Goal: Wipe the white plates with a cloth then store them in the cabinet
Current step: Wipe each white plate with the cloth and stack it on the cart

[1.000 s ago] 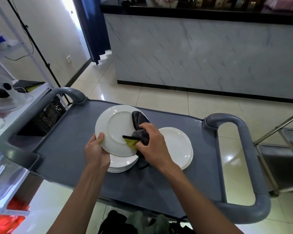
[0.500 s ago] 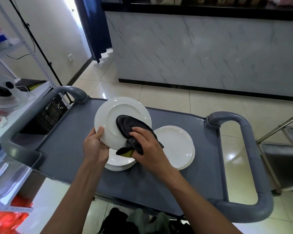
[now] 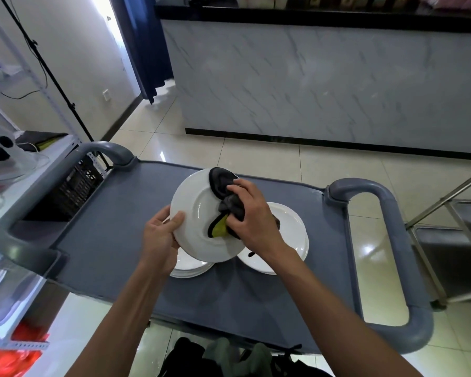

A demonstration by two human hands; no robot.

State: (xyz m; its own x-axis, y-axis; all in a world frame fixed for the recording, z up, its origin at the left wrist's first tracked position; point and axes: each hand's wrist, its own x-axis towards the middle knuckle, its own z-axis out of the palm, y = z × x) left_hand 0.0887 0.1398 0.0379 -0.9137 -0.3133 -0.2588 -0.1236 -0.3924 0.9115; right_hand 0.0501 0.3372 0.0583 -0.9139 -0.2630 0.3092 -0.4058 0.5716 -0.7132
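Observation:
My left hand [image 3: 161, 235] grips the left rim of a white plate [image 3: 196, 213], held tilted above the grey cart [image 3: 114, 227] with its underside facing me. Against the right part of that underside my right hand [image 3: 252, 216] presses a bunched dark grey cloth [image 3: 223, 186] with a yellow-green patch. Beneath the held plate a stack of white plates [image 3: 188, 269] lies on the cart, mostly hidden. To its right sits a second pile of white plates [image 3: 288, 235], partly covered by my right wrist.
The cart has raised grey handles on the left [image 3: 25, 227] and right [image 3: 392, 240]. White shelving [image 3: 19, 170] with appliances stands at the left, a metal rack [image 3: 452, 240] at the right. A marble-fronted counter [image 3: 324, 85] lies ahead across tiled floor.
The cloth has swept from the plate's centre up to its upper right rim. The plate has turned slightly in my left hand.

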